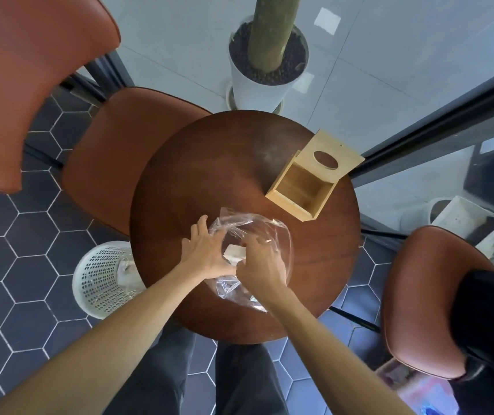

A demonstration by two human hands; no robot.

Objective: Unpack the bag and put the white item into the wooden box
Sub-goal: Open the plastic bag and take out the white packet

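A small round wooden surface point(209, 163) stands on a floor of dark hexagon tiles, with brown chairs point(126, 151) around it, a potted plant point(265, 64) beyond its far edge and a white basket point(105, 280) on the floor by its left edge.

Near the surface's near edge lies a clear plastic bag point(269, 232), crumpled and partly open. Both hands work at it. The left hand point(206, 250) lies spread on the bag's left side, fingers apart, pressing the plastic down rather than gripping anything that can be seen. The right hand point(262, 262) is curled over the white item point(235, 251), which sits between the two hands and seems still wrapped in the plastic; this grip looks closed on the item, though the fingertips are hidden.

The wooden box point(302, 190) waits at the surface's right edge, well apart from the bag, its lid point(329, 157) swung back and its inside bare.

The step in hand is likely pulling the item free of the bag. The plastic could cling and come along with it, or tear. A sharp tug could slide the bag off the near edge. The box stands close to the right edge, so a careless push while placing could knock it off.
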